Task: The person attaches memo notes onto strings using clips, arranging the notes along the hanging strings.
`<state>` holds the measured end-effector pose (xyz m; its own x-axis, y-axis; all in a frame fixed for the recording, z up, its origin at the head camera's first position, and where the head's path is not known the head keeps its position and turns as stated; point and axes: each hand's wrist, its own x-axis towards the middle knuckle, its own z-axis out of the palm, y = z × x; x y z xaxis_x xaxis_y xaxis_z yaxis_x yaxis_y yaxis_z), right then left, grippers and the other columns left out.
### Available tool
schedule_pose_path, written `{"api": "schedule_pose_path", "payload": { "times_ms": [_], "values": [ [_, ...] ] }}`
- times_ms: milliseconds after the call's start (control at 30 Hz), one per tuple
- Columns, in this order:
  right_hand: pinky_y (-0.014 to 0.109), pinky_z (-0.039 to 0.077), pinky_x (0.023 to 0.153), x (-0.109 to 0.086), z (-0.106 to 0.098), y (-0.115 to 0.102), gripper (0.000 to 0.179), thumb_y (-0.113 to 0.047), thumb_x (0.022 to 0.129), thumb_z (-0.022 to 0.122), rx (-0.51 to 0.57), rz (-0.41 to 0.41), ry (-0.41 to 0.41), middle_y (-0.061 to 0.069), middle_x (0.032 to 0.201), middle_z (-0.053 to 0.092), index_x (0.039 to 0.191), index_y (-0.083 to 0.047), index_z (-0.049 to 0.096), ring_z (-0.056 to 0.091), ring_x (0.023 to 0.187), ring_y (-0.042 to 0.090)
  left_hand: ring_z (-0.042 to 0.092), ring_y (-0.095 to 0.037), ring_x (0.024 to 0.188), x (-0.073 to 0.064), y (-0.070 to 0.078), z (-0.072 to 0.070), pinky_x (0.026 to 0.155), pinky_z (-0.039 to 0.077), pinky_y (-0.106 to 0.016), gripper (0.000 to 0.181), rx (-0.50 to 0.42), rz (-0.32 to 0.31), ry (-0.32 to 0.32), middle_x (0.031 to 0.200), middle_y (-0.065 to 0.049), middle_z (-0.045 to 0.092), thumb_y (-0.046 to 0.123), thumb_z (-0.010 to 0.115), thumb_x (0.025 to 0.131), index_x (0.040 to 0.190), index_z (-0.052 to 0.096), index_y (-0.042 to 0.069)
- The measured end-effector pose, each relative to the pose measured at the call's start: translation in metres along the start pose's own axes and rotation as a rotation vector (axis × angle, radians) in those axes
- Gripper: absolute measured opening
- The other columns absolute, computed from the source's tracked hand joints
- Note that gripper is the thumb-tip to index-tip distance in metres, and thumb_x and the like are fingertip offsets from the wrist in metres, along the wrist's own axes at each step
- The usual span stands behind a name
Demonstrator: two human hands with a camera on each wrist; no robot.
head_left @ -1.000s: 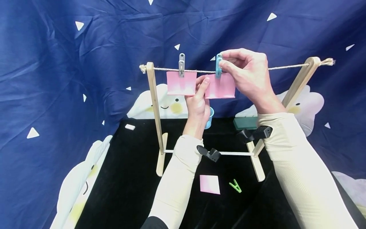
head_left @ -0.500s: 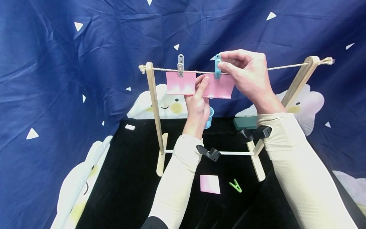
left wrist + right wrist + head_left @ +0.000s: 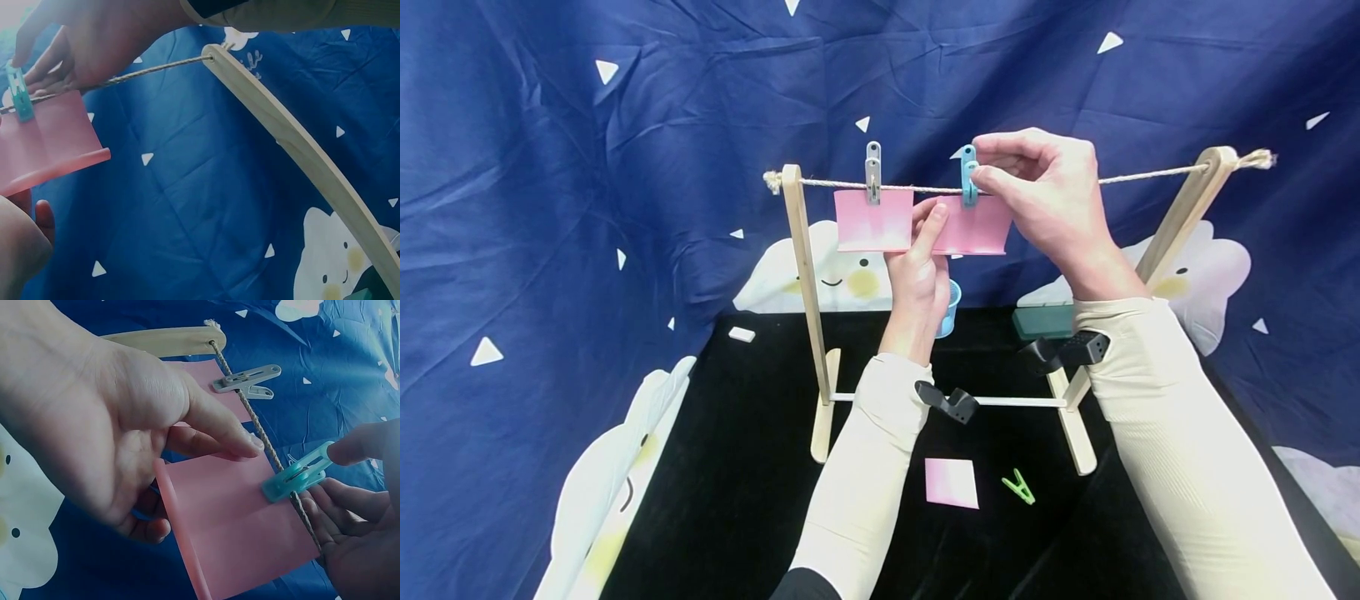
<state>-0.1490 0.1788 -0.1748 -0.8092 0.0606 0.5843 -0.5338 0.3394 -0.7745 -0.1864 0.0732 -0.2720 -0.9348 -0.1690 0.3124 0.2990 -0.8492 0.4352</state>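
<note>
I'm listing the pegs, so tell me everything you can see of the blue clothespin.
The blue clothespin looks like translucent plastic, with two arms, a hole near its top and a small spring. It stands roughly upright across the rope, its lower end over the upper edge of a pink sheet. The right hand pinches its upper part.

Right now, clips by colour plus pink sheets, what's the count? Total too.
Grey clip: 1, on the rope
Blue clip: 1, at the rope, pinched by the right hand
Green clip: 1, on the black cloth
Pink sheets: 3, two up at the rope, one on the cloth
Total: 6
</note>
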Motion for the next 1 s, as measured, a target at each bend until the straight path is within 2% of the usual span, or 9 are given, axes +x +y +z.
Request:
{"api": "schedule_pose_path", "payload": {
  "times_ms": [200, 500, 800, 1000],
  "values": [
    [0.013, 0.052, 0.073, 0.0001, -0.0002, -0.0001, 0.029, -0.004, 0.084, 0.076, -0.010, -0.006, 0.005, -0.024, 0.083, 0.071, 0.112, 0.003, 0.074, 0.069, 0.076, -0.003, 0.068, -0.009, 0.084, 0.0002, -0.0011, -0.0016, 0.082, 0.054, -0.024, 0.033, 0.008, -0.001, -0.004, 0.085, 0.009, 0.074, -0.012, 0.055, 0.092, 0.098, 0.067, 0.019],
    [0.013, 0.052, 0.075, -0.0005, -0.0005, -0.0020, 0.028, -0.003, 0.085, 0.075, -0.004, -0.026, 0.016, -0.022, 0.084, 0.071, 0.112, 0.003, 0.074, 0.069, 0.078, -0.001, 0.068, -0.010, 0.088, -0.0009, -0.0013, -0.0050, 0.089, 0.050, -0.024, 0.033, 0.018, 0.004, -0.012, 0.084, 0.009, 0.075, -0.011, 0.055, 0.092, 0.093, 0.071, 0.019],
    [0.014, 0.055, 0.078, -0.0006, -0.0006, -0.0035, 0.026, 0.000, 0.085, 0.073, 0.067, -0.039, 0.039, -0.014, 0.086, 0.074, 0.110, 0.004, 0.074, 0.072, 0.080, 0.002, 0.066, -0.008, 0.080, -0.0021, -0.0037, -0.0073, 0.082, 0.052, -0.022, 0.033, 0.023, -0.033, 0.007, 0.080, 0.007, 0.072, -0.010, 0.057, 0.092, 0.086, 0.075, 0.017],
    [0.015, 0.056, 0.078, -0.0008, -0.0013, -0.0040, 0.024, 0.002, 0.085, 0.072, 0.071, -0.063, 0.063, -0.017, 0.085, 0.074, 0.109, 0.005, 0.074, 0.072, 0.081, 0.002, 0.067, -0.008, 0.078, -0.0029, -0.0053, -0.0099, 0.075, 0.052, -0.021, 0.028, 0.027, -0.067, 0.019, 0.083, 0.005, 0.072, -0.008, 0.058, 0.092, 0.088, 0.073, 0.016]
  ]
}}
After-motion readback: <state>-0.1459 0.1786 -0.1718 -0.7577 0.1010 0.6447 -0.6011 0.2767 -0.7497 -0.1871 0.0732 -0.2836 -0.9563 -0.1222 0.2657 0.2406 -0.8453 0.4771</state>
